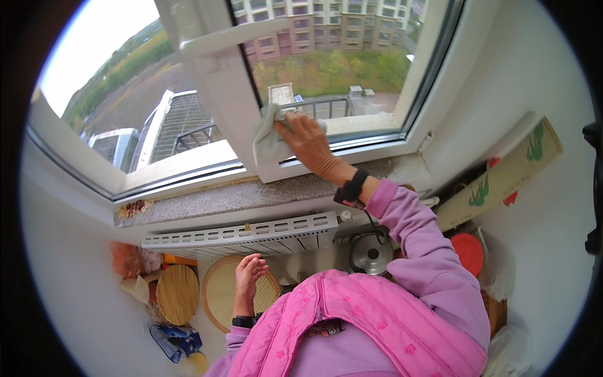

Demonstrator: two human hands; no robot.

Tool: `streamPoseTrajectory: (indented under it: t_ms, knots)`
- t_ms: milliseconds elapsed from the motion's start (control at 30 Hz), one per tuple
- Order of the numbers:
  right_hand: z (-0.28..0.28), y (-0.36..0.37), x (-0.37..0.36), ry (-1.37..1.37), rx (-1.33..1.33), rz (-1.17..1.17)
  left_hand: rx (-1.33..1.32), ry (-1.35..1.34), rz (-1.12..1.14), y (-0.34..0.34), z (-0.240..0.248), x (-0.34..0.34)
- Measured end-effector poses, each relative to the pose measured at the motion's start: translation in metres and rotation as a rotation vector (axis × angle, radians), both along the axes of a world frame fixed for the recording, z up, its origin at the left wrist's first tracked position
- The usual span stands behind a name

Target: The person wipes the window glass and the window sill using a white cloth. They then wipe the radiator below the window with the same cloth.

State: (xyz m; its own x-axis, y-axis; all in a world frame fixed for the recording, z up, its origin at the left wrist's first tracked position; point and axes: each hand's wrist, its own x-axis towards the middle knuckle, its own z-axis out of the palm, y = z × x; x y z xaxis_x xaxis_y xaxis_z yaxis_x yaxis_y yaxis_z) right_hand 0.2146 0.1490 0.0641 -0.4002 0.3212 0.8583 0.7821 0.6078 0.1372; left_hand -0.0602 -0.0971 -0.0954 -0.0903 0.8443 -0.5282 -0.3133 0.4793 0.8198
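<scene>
"Window (333,75) first, biggest thing?"

"Yep. White frame (223,94), speckled stone sill (232,193) running below it."

"Next size down?"

"White radiator (251,237) under the sill, slotted along the top. Long carton (502,173) with green marks leans at the right wall."

"Floor stuff, quick."

"Round woven tray (215,298) below the radiator, round wooden board (178,294) just left of it. Silvery round metal lid (370,253) to the right, red round thing (467,252) farther right."

"Cloth?"

"Pale cloth (267,147), at the lower left corner of the right-hand pane (320,63), overlapping the frame and hanging in folds."

"Right hand?"

"Right hand (309,143) lies on the cloth, grip closed over it, fingers bent. Dark band (352,187) on that wrist."

"Left?"

"Left hand (250,270) in front of the radiator, over the tray's edge in view. Grip narrow, fingers loosely curled; can't tell whether it touches anything or has something inside."
</scene>
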Motion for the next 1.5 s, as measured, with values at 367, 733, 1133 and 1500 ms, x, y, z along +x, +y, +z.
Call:
streamPoseTrajectory:
  t_ms: [367,733,1133,1500]
  knots:
    - [-0.102,-0.014,0.085,-0.111,-0.236,-0.068,0.076,-0.02,-0.01,0.011,0.002,0.015]
    - [-0.119,-0.026,0.234,0.139,-0.372,-0.504,0.057,0.014,-0.011,0.008,-0.005,0.015]
    - [0.082,-0.026,0.254,0.906,-0.47,0.053,0.041,-0.059,-0.074,0.032,-0.024,0.018]
    - [0.403,0.023,0.265,0.591,0.684,-0.397,0.082,-0.078,0.011,0.025,-0.055,-0.009]
